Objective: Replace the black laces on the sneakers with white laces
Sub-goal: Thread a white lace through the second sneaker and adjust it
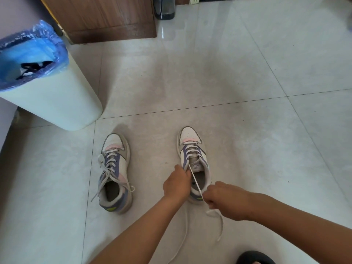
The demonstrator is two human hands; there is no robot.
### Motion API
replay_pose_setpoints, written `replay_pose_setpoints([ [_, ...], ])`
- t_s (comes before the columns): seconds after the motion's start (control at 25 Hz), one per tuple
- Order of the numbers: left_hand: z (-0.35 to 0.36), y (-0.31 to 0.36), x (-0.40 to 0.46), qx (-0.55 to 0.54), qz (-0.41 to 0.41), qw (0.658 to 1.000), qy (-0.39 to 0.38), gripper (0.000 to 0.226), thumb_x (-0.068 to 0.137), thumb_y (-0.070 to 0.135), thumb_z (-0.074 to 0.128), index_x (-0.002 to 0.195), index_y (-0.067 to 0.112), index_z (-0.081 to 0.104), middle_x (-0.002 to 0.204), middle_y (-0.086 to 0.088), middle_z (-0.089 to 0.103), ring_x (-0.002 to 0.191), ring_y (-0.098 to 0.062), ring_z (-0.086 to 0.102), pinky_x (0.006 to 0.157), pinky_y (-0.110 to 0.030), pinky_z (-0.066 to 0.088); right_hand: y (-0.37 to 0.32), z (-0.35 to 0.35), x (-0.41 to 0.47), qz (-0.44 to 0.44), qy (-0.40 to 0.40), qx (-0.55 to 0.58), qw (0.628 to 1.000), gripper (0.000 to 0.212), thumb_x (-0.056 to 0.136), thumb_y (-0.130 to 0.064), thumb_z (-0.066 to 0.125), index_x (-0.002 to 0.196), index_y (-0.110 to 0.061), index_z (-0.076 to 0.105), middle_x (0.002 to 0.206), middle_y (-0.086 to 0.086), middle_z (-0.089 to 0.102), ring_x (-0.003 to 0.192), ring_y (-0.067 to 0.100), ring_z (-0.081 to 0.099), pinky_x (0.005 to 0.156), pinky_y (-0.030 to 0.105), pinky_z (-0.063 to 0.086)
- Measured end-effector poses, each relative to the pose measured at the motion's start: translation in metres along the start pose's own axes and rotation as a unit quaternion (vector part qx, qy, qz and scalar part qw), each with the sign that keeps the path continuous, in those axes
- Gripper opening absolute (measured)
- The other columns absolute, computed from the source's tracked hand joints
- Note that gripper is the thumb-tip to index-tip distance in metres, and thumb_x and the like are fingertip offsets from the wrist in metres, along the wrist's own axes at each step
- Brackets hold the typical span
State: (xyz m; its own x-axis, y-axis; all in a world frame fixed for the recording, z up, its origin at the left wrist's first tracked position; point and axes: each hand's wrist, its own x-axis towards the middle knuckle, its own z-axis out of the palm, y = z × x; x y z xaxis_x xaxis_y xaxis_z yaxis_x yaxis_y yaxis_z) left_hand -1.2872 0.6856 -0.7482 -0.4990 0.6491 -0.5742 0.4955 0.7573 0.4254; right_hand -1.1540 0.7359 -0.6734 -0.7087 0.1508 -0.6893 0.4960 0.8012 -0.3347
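From my head camera, two sneakers stand on the tiled floor (209, 73), toes pointing to twelve o'clock, well apart. The left sneaker (115, 172), at about eight o'clock from centre, already carries a white lace, its loose ends spilling over the sides. The right sneaker (194, 161) sits at about five o'clock. My left hand (177, 184) grips its collar on the nine o'clock side, fingers curled at the top eyelets. My right hand (222, 199), at four o'clock from the shoe's opening, pinches the white lace (196, 182), which runs taut from the upper eyelet to my fingers; the slack trails on the floor towards six o'clock. At ten o'clock stands a white bin (57, 103) lined with a blue bag (28, 48); black laces (32, 68) lie inside it. A wooden cabinet (102, 16) stands at twelve o'clock.
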Motion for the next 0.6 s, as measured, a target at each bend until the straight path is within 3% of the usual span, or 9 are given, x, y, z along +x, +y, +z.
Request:
replay_pose_setpoints([
  [0.16, -0.007, -0.006, -0.011, 0.012, 0.017, 1.0, -0.017, 0.036, 0.096, 0.051, 0.032, 0.097, 0.017, 0.043, 0.096, -0.002, 0.06, 0.08, -0.021, 0.054, 0.068, -0.031, 0.037, -0.003, 0.0, 0.009, 0.024, 0.067, 0.153, 0.986, 0.013, 0.095, -0.027, 0.047, 0.086, -0.02, 0.052, 0.09, 0.002, 0.061, 0.078, 0.016, 0.05, 0.071, 0.029, 0.04],
  [0.32, -0.021, -0.018, -0.022, 0.09, 0.076, 0.993, -0.002, 0.028, 0.098, 0.046, 0.037, 0.087, 0.021, 0.044, 0.093, 0.002, 0.058, 0.09, -0.021, 0.057, 0.077, -0.034, 0.037, 0.008, -0.007, 0.018, 0.14, 0.19, 0.341, 0.91, 0.016, 0.094, -0.022, 0.049, 0.082, -0.018, 0.059, 0.059, -0.01, 0.058, 0.05, -0.002, 0.051, 0.049, 0.01, 0.036],
  [0.4, -0.028, -0.018, -0.023, 0.055, 0.113, 0.992, 0.006, 0.026, 0.098, 0.041, 0.041, 0.083, 0.02, 0.048, 0.088, 0.003, 0.057, 0.087, -0.02, 0.055, 0.077, -0.033, 0.038, 0.011, -0.01, 0.024, 0.174, 0.199, 0.397, 0.879, 0.022, 0.095, -0.018, 0.047, 0.082, -0.009, 0.062, 0.049, -0.006, 0.057, 0.037, -0.001, 0.048, 0.042, 0.008, 0.032],
  [0.52, -0.033, -0.014, -0.029, -0.037, 0.136, 0.989, -0.036, 0.026, 0.096, 0.035, 0.048, 0.073, 0.022, 0.048, 0.071, 0.008, 0.052, 0.072, -0.015, 0.051, 0.068, -0.03, 0.037, 0.009, -0.011, 0.029, 0.19, 0.169, 0.506, 0.824, 0.033, 0.094, -0.024, 0.051, 0.068, -0.006, 0.059, 0.044, 0.001, 0.049, 0.032, 0.008, 0.036, 0.036, 0.016, 0.028],
  [0.6, -0.038, -0.014, -0.029, -0.075, 0.139, 0.986, -0.057, 0.026, 0.095, 0.034, 0.05, 0.071, 0.024, 0.05, 0.07, 0.009, 0.054, 0.065, -0.008, 0.048, 0.06, -0.024, 0.037, 0.005, -0.011, 0.032, 0.183, 0.143, 0.516, 0.825, 0.033, 0.091, -0.028, 0.058, 0.066, -0.007, 0.057, 0.046, 0.002, 0.044, 0.035, 0.01, 0.032, 0.036, 0.018, 0.026],
])
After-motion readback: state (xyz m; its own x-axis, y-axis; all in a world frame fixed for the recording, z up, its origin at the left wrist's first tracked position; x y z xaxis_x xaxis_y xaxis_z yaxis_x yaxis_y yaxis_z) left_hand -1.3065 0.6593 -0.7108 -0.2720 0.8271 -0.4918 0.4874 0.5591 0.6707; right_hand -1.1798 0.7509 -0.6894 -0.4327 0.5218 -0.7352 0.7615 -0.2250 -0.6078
